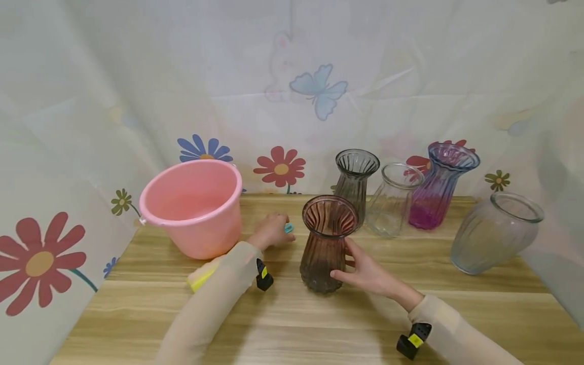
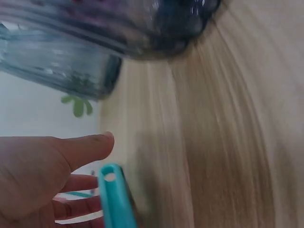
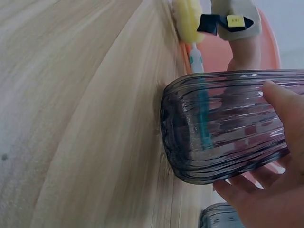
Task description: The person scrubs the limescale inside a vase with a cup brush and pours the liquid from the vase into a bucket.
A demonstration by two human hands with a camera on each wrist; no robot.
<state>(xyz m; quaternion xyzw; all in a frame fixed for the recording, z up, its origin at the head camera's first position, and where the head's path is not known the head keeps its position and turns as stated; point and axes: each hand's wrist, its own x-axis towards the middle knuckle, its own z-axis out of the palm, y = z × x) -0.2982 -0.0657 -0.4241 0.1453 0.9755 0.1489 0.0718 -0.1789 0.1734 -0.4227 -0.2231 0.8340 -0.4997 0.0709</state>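
Observation:
A ribbed brownish-purple glass vase stands upright mid-table. My right hand holds its side, with the thumb and fingers spread round the glass. By the pink bucket lies a sponge brush with a yellow head and a teal handle. My left hand is at the handle's end. In the left wrist view its thumb stands apart from the handle, and the other fingers reach behind it. My left forearm hides most of the brush in the head view.
The pink bucket stands at the back left. Behind and right of the held vase are a grey vase, a clear one, a purple-blue one and a pale, wide-bodied one. A patterned sheet hangs behind the table.

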